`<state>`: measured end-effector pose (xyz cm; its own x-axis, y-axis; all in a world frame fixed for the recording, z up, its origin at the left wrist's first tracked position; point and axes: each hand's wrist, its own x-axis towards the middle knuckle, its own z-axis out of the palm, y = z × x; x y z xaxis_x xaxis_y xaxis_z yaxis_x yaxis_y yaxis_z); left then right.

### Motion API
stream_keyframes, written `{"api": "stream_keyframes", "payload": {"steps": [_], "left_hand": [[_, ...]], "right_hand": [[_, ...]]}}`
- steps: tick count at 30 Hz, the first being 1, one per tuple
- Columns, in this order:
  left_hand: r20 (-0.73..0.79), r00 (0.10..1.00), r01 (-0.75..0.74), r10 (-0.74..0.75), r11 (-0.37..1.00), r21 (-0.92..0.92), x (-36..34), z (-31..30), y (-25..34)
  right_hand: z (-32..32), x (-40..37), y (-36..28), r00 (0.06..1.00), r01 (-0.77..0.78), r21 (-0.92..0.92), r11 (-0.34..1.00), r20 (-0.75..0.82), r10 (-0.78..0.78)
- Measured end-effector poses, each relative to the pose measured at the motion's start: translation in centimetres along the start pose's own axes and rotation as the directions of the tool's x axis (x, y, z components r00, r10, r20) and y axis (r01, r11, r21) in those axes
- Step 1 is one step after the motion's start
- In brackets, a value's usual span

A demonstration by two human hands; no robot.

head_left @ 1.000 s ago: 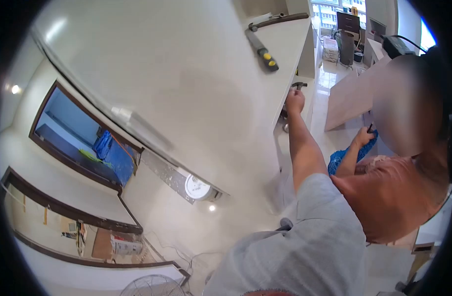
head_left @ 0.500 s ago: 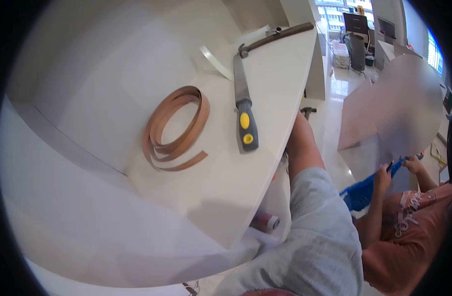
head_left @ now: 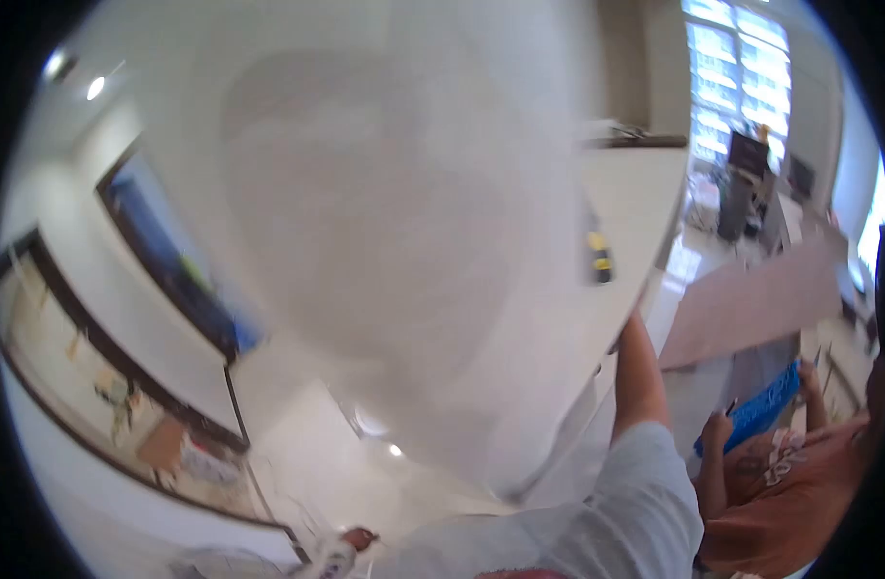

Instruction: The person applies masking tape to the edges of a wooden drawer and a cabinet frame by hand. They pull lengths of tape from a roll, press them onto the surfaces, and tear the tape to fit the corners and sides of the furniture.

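Observation:
My right arm [head_left: 643,376], in a light grey sleeve, reaches up to the edge of a white counter [head_left: 636,207]. The hand at its end is hidden behind or under that edge, so its fingers do not show. Nearest to it on the counter lies a tool with a dark grey and yellow handle [head_left: 599,259], its blade mostly covered. Farther back is a hammer [head_left: 645,142] with a brown handle. A large, blurred whitish surface [head_left: 385,222] fills the middle of the view. I cannot make out my left hand.
At the right, a person in a rust-coloured shirt [head_left: 790,473] holds a blue sheet-like thing [head_left: 763,405] in both hands. A pinkish-brown board [head_left: 751,304] leans behind it. Dark-framed openings [head_left: 172,261] are at the left, a bright window [head_left: 737,87] at the back.
My view has swung up and to the left. The brown coiled strip has gone out of sight, and the tool and hammer now appear farther right. My right arm still reaches to the counter edge.

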<state>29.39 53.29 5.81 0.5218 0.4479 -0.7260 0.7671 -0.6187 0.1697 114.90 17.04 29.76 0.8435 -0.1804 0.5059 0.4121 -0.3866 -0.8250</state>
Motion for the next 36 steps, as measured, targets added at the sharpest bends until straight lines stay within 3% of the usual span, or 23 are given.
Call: {"api": "stream_keyframes", "payload": {"steps": [1, 4, 6, 9, 11, 12, 13, 15, 19, 23, 26, 28, 30, 32, 33, 35, 36], "left_hand": [[0.035, 0.995, -0.098, 0.095, 0.990, 0.105, 0.9, -0.2, 0.2], [0.071, 0.995, -0.088, 0.073, 0.970, 0.226, 5.6, 0.7, -0.5], [0.024, 0.996, -0.093, 0.091, 0.986, 0.135, 5.1, -0.2, -0.7], [0.000, 0.997, -0.080, 0.080, 0.997, 0.022, 5.1, -0.9, -3.4], [0.011, 0.995, -0.103, 0.103, 0.992, 0.069, 6.2, -1.1, -5.6], [0.029, 0.994, -0.109, 0.107, 0.990, 0.089, 7.1, -1.7, -6.5], [0.006, 0.991, -0.134, 0.134, 0.989, 0.056, 8.6, -4.0, -8.2], [-0.005, 0.993, -0.114, 0.115, 0.991, 0.064, 9.2, -7.2, -9.7], [-0.062, 0.989, -0.135, 0.132, 0.989, -0.053, 14.0, -13.6, -13.1], [-0.161, 0.977, -0.169, 0.140, 0.968, -0.183, 18.3, -18.8, -16.5], [-0.106, 0.993, -0.073, 0.052, 0.977, -0.202, 18.1, -20.5, -21.3], [0.088, 0.996, 0.035, -0.021, 0.988, -0.153, 18.2, -21.2, -24.3], [-0.052, 0.992, 0.098, -0.116, 0.959, -0.266, 18.0, -19.4, -27.9], [0.107, 0.967, 0.249, -0.230, 0.778, -0.576, 16.4, -21.6, -28.2], [0.137, 0.964, 0.261, -0.227, 0.718, -0.645, 17.3, -22.1, -29.1], [0.096, 0.995, 0.093, -0.040, 0.760, -0.644, 22.6, -19.7, -32.3], [0.115, 0.992, 0.018, 0.061, 0.813, -0.582, 25.6, -20.3, -34.2]], "right_hand": [[-0.4, -1.5, 3.7, 0.962, 0.239, -0.217, 0.946, -0.078, -0.261], [-7.1, -10.5, 2.1, 0.993, 0.085, -0.251, 0.964, -0.054, -0.102], [-12.1, -17.8, 1.0, 0.999, 0.032, -0.366, 0.930, -0.027, -0.045], [-18.8, -29.5, 0.6, 0.995, -0.070, -0.553, 0.830, 0.020, 0.097], [-22.6, -38.1, 0.7, 0.970, -0.117, -0.703, 0.701, 0.070, 0.233], [-24.6, -41.5, 5.4, 0.966, -0.048, -0.744, 0.666, 0.134, 0.219], [-24.8, -45.7, 1.9, 0.978, 0.040, -0.818, 0.574, 0.151, 0.147], [-24.0, -53.4, 0.3, 0.918, 0.088, -0.874, 0.478, 0.257, 0.302], [-15.7, -63.8, -2.0, 0.579, 0.283, -0.871, 0.401, 0.489, 0.653], [-4.7, -67.9, -2.0, 0.173, 0.509, -0.709, 0.488, 0.640, 0.748], [4.4, -67.6, -2.3, -0.045, 0.627, -0.529, 0.572, 0.708, 0.705], [11.0, -67.1, -2.9, -0.170, 0.693, -0.371, 0.618, 0.750, 0.640], [18.0, -66.6, -3.3, -0.315, 0.755, -0.119, 0.645, 0.796, 0.516], [25.8, -66.7, -3.5, -0.452, 0.738, 0.119, 0.665, 0.818, 0.356], [29.5, -66.3, -4.6, -0.518, 0.635, 0.128, 0.762, 0.802, 0.297], [35.5, -66.1, -12.8, -0.083, 0.514, -0.302, 0.803, 0.914, 0.397], [38.7, -66.0, -16.8, 0.135, 0.369, -0.481, 0.795, 0.875, 0.466]]}}
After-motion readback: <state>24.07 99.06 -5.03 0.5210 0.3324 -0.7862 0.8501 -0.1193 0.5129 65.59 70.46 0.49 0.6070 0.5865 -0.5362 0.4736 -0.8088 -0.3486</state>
